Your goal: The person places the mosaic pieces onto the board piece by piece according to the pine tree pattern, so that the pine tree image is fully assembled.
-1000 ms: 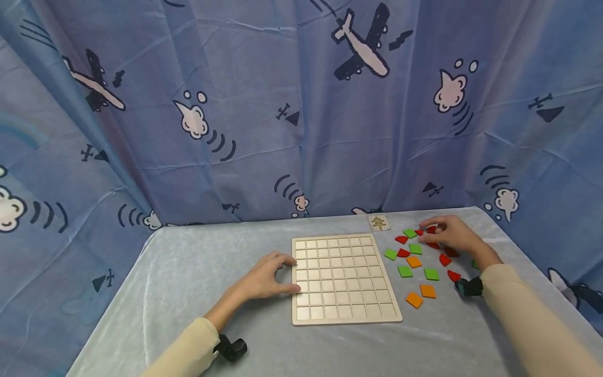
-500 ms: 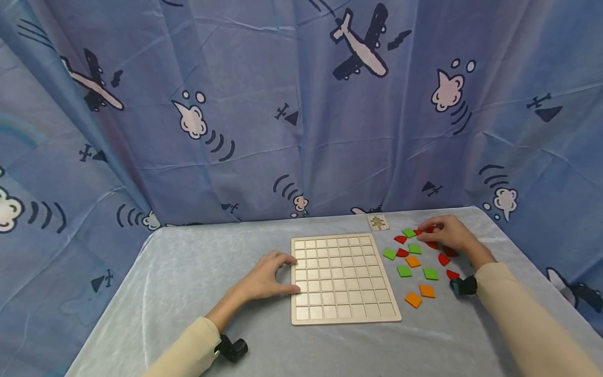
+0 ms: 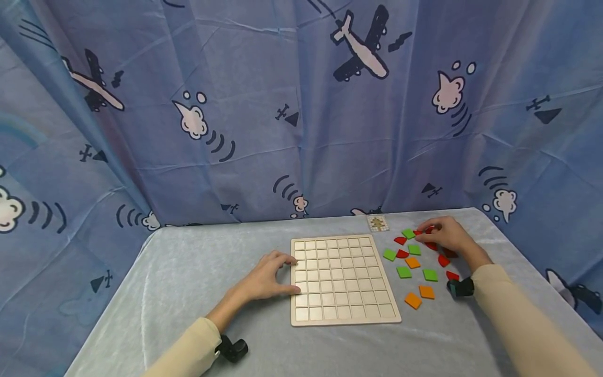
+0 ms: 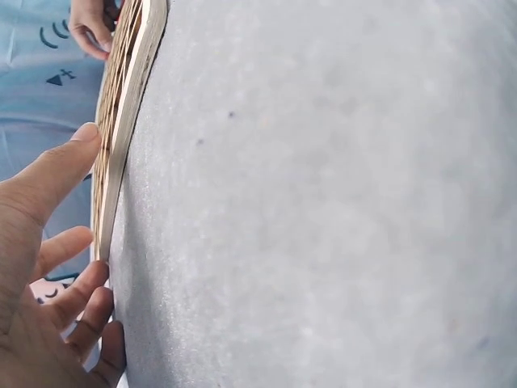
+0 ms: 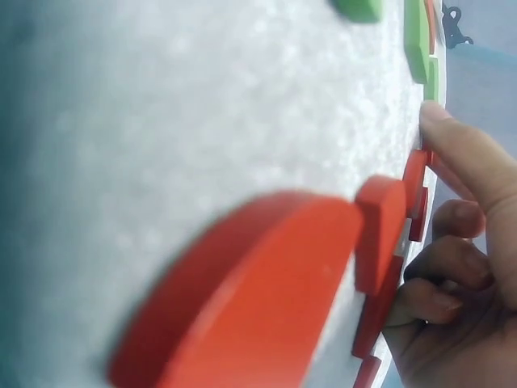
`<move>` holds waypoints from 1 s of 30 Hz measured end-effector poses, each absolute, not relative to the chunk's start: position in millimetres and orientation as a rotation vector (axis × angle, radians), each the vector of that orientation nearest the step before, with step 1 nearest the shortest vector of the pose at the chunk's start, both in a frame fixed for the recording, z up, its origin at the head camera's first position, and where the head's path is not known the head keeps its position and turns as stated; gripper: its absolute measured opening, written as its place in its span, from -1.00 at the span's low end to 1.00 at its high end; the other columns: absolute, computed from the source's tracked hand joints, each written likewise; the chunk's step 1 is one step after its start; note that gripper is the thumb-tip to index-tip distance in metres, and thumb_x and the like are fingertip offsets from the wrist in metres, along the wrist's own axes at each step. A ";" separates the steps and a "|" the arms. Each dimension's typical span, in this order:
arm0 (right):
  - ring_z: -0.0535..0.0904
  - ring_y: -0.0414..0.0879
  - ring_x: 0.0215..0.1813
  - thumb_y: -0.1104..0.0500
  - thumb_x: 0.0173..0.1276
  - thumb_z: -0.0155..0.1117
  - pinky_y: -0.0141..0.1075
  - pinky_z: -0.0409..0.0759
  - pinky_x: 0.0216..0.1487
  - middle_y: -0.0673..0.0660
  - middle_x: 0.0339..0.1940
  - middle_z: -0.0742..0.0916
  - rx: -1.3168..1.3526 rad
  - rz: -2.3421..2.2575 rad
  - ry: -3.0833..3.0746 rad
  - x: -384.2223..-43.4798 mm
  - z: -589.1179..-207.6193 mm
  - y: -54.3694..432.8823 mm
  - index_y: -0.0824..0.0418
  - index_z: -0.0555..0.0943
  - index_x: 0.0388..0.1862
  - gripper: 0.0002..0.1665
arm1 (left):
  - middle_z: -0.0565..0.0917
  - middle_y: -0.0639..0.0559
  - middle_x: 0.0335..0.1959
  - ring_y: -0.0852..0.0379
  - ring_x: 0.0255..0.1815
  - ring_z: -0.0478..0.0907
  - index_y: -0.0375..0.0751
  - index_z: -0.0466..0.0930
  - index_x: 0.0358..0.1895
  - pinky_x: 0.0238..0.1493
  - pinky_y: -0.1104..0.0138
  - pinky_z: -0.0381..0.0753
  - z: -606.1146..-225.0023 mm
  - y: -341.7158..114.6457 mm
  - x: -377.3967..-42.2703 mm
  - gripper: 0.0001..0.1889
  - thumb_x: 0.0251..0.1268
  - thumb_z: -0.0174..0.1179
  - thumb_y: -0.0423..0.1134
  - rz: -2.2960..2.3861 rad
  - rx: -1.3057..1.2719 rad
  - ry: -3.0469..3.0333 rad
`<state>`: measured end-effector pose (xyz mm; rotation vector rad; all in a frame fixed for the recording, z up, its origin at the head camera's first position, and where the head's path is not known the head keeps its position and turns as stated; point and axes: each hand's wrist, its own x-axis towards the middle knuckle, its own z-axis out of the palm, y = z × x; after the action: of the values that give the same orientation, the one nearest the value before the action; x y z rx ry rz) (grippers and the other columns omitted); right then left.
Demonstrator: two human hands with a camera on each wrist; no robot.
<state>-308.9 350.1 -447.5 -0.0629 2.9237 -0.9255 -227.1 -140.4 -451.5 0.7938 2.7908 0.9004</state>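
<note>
My left hand (image 3: 264, 276) rests at the left edge of a pale wooden grid board (image 3: 344, 280), its thumb and index fingertip overlapping the rim. In the left wrist view the thumb (image 4: 60, 174) reaches the board's gridded face, and the other fingers lie loosely bent beside its edge. Over the right-hand pieces is my right hand (image 3: 447, 234), thumb and index tips close together by a small red piece (image 3: 417, 232). The right wrist view shows its thumb (image 5: 464, 149) extended and the other fingers curled; I cannot tell whether a piece is pinched.
Right of the board lie green square tiles (image 3: 430, 275), orange square tiles (image 3: 413, 300) and red quarter-round tiles (image 3: 444, 260). A small tree-pattern card (image 3: 378, 223) lies behind the board. A blue printed curtain (image 3: 245, 115) hangs behind the grey cloth-covered table (image 3: 188, 262).
My right hand has shifted slightly left among the red pieces, and its thumb and index tips have come closer together. The left hand stays at the board's edge.
</note>
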 end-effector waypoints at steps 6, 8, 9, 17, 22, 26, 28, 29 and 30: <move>0.44 -0.02 -0.31 -0.03 0.23 0.45 -0.30 0.42 -0.33 0.20 -0.27 0.65 -0.050 -0.943 2.935 -307.8 -449.8 352.2 0.30 0.70 -0.02 -0.51 | 0.53 0.01 0.17 -0.01 0.24 0.42 0.01 0.53 0.22 0.28 -0.01 0.41 -451.0 -139.4 -226.9 -0.30 -0.02 0.48 0.17 0.896 0.791 2.791; 0.44 -0.01 -0.29 -0.05 0.24 0.45 -0.30 0.43 -0.32 0.22 -0.24 0.65 -0.055 -0.945 2.943 -307.0 -450.7 353.9 0.28 0.70 -0.02 -0.51 | 0.53 0.00 0.17 -0.01 0.24 0.42 0.01 0.53 0.22 0.28 -0.01 0.41 -450.5 -139.0 -226.8 -0.30 -0.03 0.49 0.16 0.897 0.793 2.790; 0.44 -0.01 -0.27 -0.06 0.24 0.45 -0.31 0.43 -0.31 0.22 -0.23 0.64 -0.061 -0.946 2.946 -306.4 -451.0 354.7 0.28 0.70 -0.01 -0.51 | 0.53 0.00 0.17 -0.01 0.23 0.42 0.00 0.53 0.22 0.28 -0.01 0.41 -450.8 -138.8 -227.1 -0.30 -0.03 0.49 0.16 0.893 0.798 2.793; 0.42 -0.02 -0.26 -0.11 0.23 0.45 -0.33 0.41 -0.32 0.14 -0.30 0.61 -0.073 -0.980 2.953 -299.5 -451.5 357.5 0.26 0.69 0.02 -0.45 | 0.54 0.01 0.16 0.00 0.22 0.43 -0.03 0.51 0.25 0.28 0.02 0.41 -453.0 -137.0 -229.2 -0.27 -0.02 0.48 0.16 0.867 0.801 2.818; 0.42 -0.07 -0.34 -0.11 0.25 0.43 -0.35 0.40 -0.37 0.08 -0.44 0.55 -0.100 -1.017 2.940 -292.6 -446.9 355.9 0.27 0.67 0.04 -0.44 | 0.53 -0.01 0.19 -0.05 0.23 0.41 -0.05 0.49 0.27 0.28 -0.02 0.40 -454.6 -136.2 -230.4 -0.24 -0.03 0.49 0.15 0.839 0.792 2.844; 0.44 -0.05 -0.41 -0.11 0.26 0.42 -0.33 0.43 -0.44 0.08 -0.46 0.55 -0.122 -1.065 2.922 -286.9 -442.0 354.5 0.24 0.67 0.05 -0.46 | 0.50 0.01 0.26 -0.08 0.24 0.37 0.03 0.48 0.29 0.25 -0.08 0.37 -456.6 -136.2 -231.6 -0.22 -0.05 0.49 0.19 0.812 0.753 2.862; 0.45 -0.04 -0.41 -0.10 0.27 0.42 -0.32 0.45 -0.46 0.10 -0.45 0.57 -0.142 -1.085 2.913 -284.3 -439.7 353.8 0.24 0.67 0.05 -0.47 | 0.49 0.01 0.29 -0.08 0.24 0.36 0.06 0.48 0.29 0.24 -0.11 0.36 -457.6 -136.6 -232.0 -0.22 -0.06 0.49 0.21 0.806 0.738 2.868; 0.46 -0.03 -0.40 -0.10 0.27 0.41 -0.32 0.47 -0.45 0.10 -0.43 0.57 -0.149 -1.093 2.909 -283.1 -438.6 353.4 0.23 0.67 0.05 -0.48 | 0.48 0.01 0.30 -0.08 0.25 0.36 0.07 0.48 0.28 0.24 -0.12 0.36 -458.1 -136.8 -232.2 -0.22 -0.07 0.49 0.21 0.807 0.733 2.870; 0.47 -0.02 -0.40 -0.10 0.27 0.41 -0.32 0.47 -0.46 0.11 -0.42 0.57 -0.151 -1.105 2.903 -282.2 -438.0 353.1 0.23 0.67 0.05 -0.48 | 0.48 0.01 0.31 -0.09 0.25 0.36 0.07 0.47 0.29 0.24 -0.13 0.35 -458.4 -136.9 -232.4 -0.22 -0.07 0.49 0.21 0.810 0.731 2.869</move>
<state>-282.2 353.1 -438.0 -0.1510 2.9032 -1.1046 -232.4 -136.9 -458.4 0.7310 2.8695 0.8098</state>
